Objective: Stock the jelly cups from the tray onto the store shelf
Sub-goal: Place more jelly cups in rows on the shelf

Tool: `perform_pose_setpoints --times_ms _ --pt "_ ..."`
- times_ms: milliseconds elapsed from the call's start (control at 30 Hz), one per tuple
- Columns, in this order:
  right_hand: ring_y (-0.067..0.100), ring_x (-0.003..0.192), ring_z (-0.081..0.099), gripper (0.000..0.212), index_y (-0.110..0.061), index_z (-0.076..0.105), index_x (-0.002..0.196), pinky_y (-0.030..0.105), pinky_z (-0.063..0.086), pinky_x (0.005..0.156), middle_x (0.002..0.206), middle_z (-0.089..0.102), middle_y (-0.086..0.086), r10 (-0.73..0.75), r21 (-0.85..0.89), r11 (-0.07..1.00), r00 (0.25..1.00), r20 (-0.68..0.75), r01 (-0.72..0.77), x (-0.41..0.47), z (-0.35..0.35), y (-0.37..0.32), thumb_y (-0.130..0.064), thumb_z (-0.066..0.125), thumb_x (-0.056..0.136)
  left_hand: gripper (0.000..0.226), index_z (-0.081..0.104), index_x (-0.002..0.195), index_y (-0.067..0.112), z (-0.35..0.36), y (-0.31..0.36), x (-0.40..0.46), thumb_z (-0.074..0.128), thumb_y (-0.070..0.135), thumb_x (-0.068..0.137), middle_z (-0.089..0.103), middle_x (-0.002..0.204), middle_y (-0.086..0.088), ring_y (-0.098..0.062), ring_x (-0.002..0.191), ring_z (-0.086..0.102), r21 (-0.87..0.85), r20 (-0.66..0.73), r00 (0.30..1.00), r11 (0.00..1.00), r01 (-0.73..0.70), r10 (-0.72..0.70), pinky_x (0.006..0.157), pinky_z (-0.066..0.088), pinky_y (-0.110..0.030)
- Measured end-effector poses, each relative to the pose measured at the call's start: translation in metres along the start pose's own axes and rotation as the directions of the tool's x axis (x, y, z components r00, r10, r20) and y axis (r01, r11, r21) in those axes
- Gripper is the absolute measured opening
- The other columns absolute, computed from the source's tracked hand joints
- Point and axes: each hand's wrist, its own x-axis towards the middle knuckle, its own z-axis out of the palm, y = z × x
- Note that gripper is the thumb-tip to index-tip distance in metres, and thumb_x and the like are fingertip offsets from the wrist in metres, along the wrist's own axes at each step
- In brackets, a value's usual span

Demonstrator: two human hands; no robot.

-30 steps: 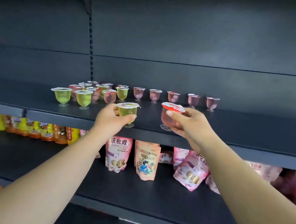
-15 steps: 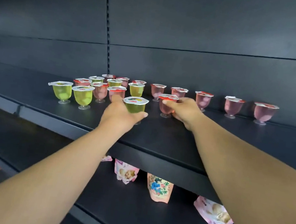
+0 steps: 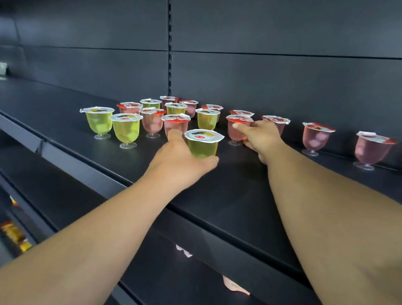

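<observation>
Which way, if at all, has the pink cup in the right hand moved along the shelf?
Yes. The pink cup in the right hand has gone deeper onto the shelf, from its front edge towards the back row.

Eighteen jelly cups stand in view on the upper shelf [image 3: 240, 196]: six green jelly cups [image 3: 124, 130] and twelve pink jelly cups [image 3: 315, 139]. A few pink ones at the back are partly hidden, so that count is less sure. Two hands are in view: the left hand [image 3: 178, 164] grips one of the six green, and the right hand [image 3: 260, 137] grips one of the twelve pink. Three pink pouches [image 3: 235, 284] peek out on the lower shelf [image 3: 175, 302]. The orange packets [image 3: 15, 235] are too blurred to count.
</observation>
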Motion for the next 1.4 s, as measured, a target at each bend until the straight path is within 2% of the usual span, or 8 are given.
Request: perform_pose_setpoints --times_ms 167,367,633,833,1000,1200,1300,1400 --pt "0.023 0.107 0.062 0.017 -0.011 0.063 0.09 0.036 0.049 0.097 0.11 0.066 0.011 0.032 0.097 0.995 0.997 0.075 -0.04 -0.003 -0.002 -0.001 -0.022 0.071 0.081 0.06 0.045 0.124 0.017 0.001 -0.006 0.01 0.069 0.042 0.075 0.062 0.118 0.0 -0.022 0.112 0.055 -0.014 -0.001 1.0 1.0 -0.006 0.006 0.089 0.045 -0.032" --pt "0.023 0.107 0.06 0.04 -0.005 0.064 0.109 0.038 0.047 0.098 0.112 0.065 0.009 -0.001 0.035 0.999 0.997 0.079 -0.001 -0.001 0.0 0.0 -0.03 0.072 0.079 0.068 0.039 0.127 0.014 0.002 -0.004 0.01 0.071 0.044 0.075 0.06 0.122 -0.002 -0.023 0.116 0.053 -0.011 -0.005 1.0 1.0 0.004 -0.004 0.096 0.045 -0.037" --pt "0.026 0.105 0.062 0.036 -0.003 0.067 0.099 0.041 0.048 0.098 0.106 0.068 0.013 -0.015 -0.006 1.0 0.999 0.044 0.015 0.005 0.001 0.005 -0.03 0.073 0.077 0.075 0.032 0.134 0.013 0.003 0.001 0.007 0.068 0.046 0.077 0.054 0.125 -0.004 -0.025 0.116 0.051 0.015 -0.024 1.0 1.0 0.011 -0.01 0.087 0.043 -0.032" --pt "0.023 0.091 0.055 0.032 -0.004 0.066 0.096 0.035 0.045 0.097 0.082 0.057 0.006 -0.076 -0.242 0.967 0.997 0.008 0.075 -0.018 -0.011 -0.001 -0.033 0.065 0.084 0.077 0.026 0.136 0.009 0.003 0.006 0.007 0.063 0.048 0.082 0.052 0.128 -0.009 -0.029 0.118 0.05 0.126 -0.046 0.999 0.992 0.023 -0.017 0.082 0.042 -0.033" --pt "0.024 0.113 0.053 0.033 -0.006 0.064 0.11 0.026 0.038 0.091 0.118 0.062 0.009 -0.161 -0.565 0.816 0.987 -0.019 0.123 -0.081 -0.032 -0.013 -0.031 0.059 0.089 0.081 0.023 0.139 0.007 -0.001 0.007 -0.001 0.061 0.051 0.082 0.048 0.134 -0.012 -0.032 0.125 0.045 0.142 0.001 1.0 0.99 0.015 -0.015 0.092 0.041 -0.037" --pt "0.025 0.11 0.056 0.032 -0.011 0.063 0.116 0.027 0.038 0.092 0.12 0.063 0.008 -0.458 -0.716 0.634 0.888 -0.044 0.292 -0.183 -0.036 -0.04 -0.027 0.06 0.088 0.056 0.04 0.132 0.01 -0.019 -0.027 -0.055 0.052 0.045 0.089 0.051 0.132 -0.009 -0.026 0.127 0.039 0.082 0.012 0.957 0.953 -0.291 0.291 0.1 0.033 -0.033" --pt "0.029 0.098 0.063 0.03 -0.005 0.068 0.102 0.025 0.039 0.086 0.104 0.068 0.012 -0.694 -0.765 0.481 0.72 -0.033 0.429 -0.245 -0.017 -0.024 -0.027 0.061 0.083 0.045 0.051 0.128 0.008 -0.026 -0.067 -0.092 0.053 0.033 0.091 0.052 0.132 -0.007 -0.019 0.126 0.04 0.021 -0.071 0.816 0.819 -0.573 0.573 0.102 0.024 -0.021" --pt "0.027 0.081 0.067 0.031 -0.002 0.071 0.087 0.021 0.038 0.08 0.085 0.071 0.011 -0.742 -0.77 0.46 0.668 -0.06 0.442 -0.29 0.011 0.013 -0.028 0.056 0.078 0.042 0.064 0.108 0.001 -0.025 -0.107 -0.108 0.048 0.032 0.084 0.064 0.111 -0.012 -0.019 0.109 0.051 -0.021 -0.121 0.679 0.682 -0.731 0.724 0.093 0.03 -0.02"
